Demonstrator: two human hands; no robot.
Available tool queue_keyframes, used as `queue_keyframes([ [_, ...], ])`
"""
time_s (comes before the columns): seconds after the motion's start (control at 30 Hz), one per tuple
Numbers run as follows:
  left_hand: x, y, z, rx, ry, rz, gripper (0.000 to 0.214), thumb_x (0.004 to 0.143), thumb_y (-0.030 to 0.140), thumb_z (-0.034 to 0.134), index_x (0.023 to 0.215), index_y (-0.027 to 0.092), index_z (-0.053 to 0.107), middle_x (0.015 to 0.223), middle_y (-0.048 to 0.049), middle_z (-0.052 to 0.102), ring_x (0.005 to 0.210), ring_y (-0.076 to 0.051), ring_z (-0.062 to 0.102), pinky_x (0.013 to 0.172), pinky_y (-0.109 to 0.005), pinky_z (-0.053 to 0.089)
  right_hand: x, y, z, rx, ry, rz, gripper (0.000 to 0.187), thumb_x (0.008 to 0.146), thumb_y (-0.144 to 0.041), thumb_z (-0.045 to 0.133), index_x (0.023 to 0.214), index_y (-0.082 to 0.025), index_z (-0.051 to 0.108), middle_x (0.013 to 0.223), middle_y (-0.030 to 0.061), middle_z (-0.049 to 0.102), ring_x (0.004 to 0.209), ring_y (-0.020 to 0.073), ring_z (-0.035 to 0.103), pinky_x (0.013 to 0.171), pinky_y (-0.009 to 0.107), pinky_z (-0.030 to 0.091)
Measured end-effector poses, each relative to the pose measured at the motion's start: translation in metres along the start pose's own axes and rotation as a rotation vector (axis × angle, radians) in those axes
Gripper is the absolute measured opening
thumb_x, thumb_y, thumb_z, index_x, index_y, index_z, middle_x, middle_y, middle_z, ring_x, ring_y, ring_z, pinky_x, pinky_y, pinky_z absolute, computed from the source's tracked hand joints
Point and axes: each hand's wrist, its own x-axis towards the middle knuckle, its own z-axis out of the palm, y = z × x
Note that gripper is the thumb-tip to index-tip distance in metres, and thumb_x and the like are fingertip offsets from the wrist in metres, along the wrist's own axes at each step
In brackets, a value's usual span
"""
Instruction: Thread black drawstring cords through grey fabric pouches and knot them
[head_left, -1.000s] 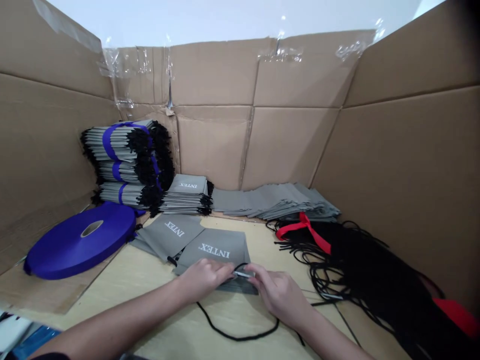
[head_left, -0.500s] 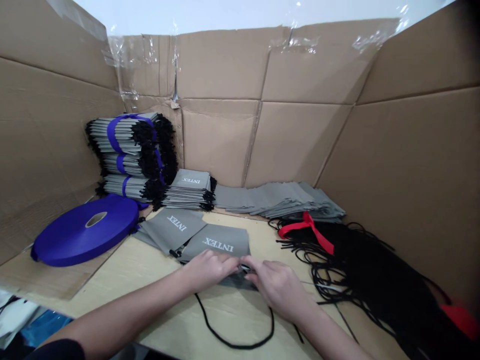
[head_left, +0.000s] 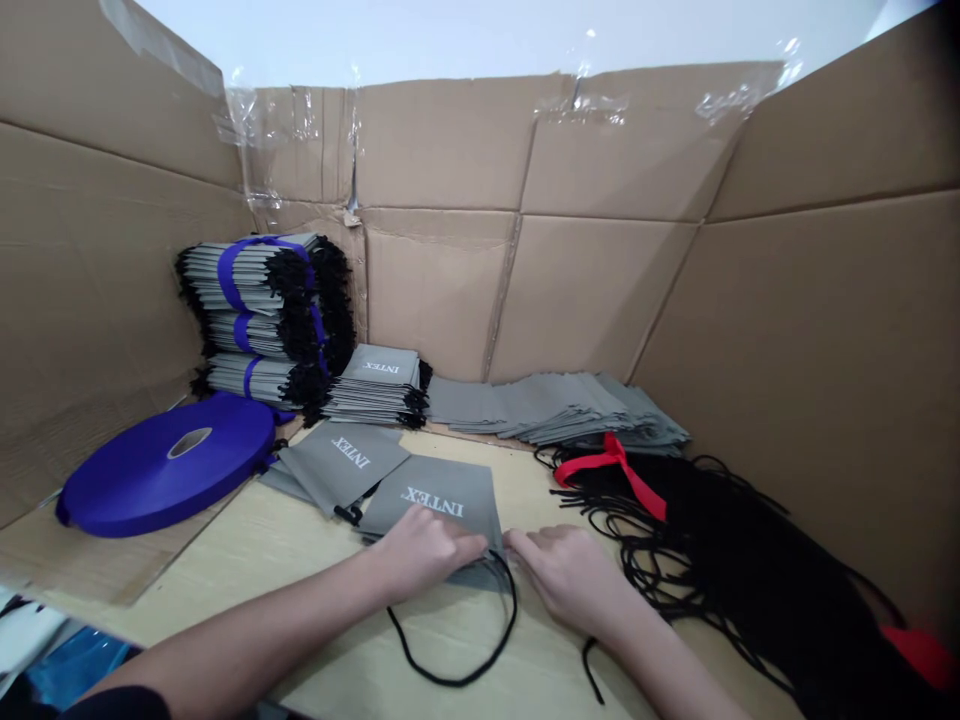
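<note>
Two hands (head_left: pixel 427 552) — one blue ribbon roll (head_left: pixel 165 465)

White capitals spelling INTEX are showing on the gray drawstring bag (head_left: pixel 442 482) nearest the camera, on the tilted bag (head_left: pixel 337 478) just beside it, and on the top bag (head_left: pixel 382 358) of the low stack (head_left: pixel 367 405) behind them.

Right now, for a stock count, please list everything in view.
cardboard sheets: several, brown, walling back and sides
wooden board: one, pale tan, beneath everything
ribbon roll: one, violet-blue, on the board at left
strapped bag bundles: several, grey with black cords, violet straps, back left
INTEX bag stack: one, grey, beside the bundles
loose grey bags: many, along the back
flat INTEX bags: two, grey, front centre
black cord hank: one, black, right
red ribbon pieces: two, on the hank
loose black cord: one, black, below the hands
left hand: on a flat bag
right hand: at that bag's right edge
</note>
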Motion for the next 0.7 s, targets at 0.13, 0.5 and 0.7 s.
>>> queue_keyframes([
  [0.13,-0.002,-0.012,-0.005,0.015,0.050,-0.082,0.028,0.092,0.023,0.040,0.067,0.018,0.052,0.054,0.0043,0.053,0.047,-0.007,0.046,0.045,-0.023,0.020,-0.014,0.028,-0.002,0.026,0.168,-0.026,0.023,0.091,-0.018,0.035,0.093,-0.018,0.058,0.065,0.0022,0.063,0.057,0.0140,0.057,0.055,0.027,0.030],
  [0.5,0.007,0.010,0.007,-0.036,0.076,-0.006,0.020,0.090,0.020,0.043,0.076,0.020,0.057,0.057,0.0044,0.058,0.048,-0.008,0.049,0.045,-0.022,0.026,-0.005,-0.001,0.011,0.097,0.280,-0.082,0.026,0.084,-0.007,0.037,0.089,-0.015,0.061,0.058,0.0015,0.060,0.051,0.0143,0.055,0.052,0.027,0.035],
  [0.7,0.000,-0.025,-0.023,-0.066,0.124,-0.084,0.029,0.088,0.038,0.048,0.113,0.025,0.057,0.101,-0.0045,0.067,0.104,-0.020,0.057,0.082,-0.028,0.045,-0.009,0.018,0.017,0.295,0.317,0.142,0.028,0.090,-0.015,0.033,0.088,-0.019,0.061,0.068,0.0038,0.069,0.056,0.0142,0.063,0.051,0.023,0.041],
])
